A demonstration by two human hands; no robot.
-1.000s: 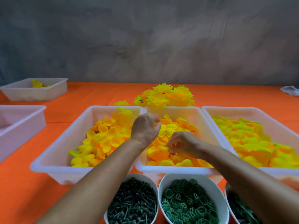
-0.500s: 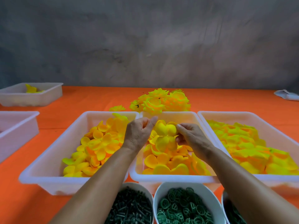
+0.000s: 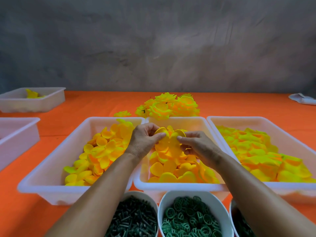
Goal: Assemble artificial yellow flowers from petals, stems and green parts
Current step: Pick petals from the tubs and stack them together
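Centrally, petal piece: a cluster of yellow petals [image 3: 168,140] is held above the middle tray [image 3: 179,185], between both hands.
Left hand [image 3: 142,141]: grip closed on the petals' left edge, pinched by thumb and fingers.
Right hand [image 3: 196,145]: grip closed on the right edge, thumb on top.
Side trays: a left tray [image 3: 51,177] and a right tray [image 3: 290,190] are filled with loose petals.
Near edge: a bowl of dark stems [image 3: 133,219] is set beside a bowl of green rings [image 3: 191,218].
Far worktop [image 3: 85,106]: finished flowers [image 3: 169,106] are piled behind the trays.
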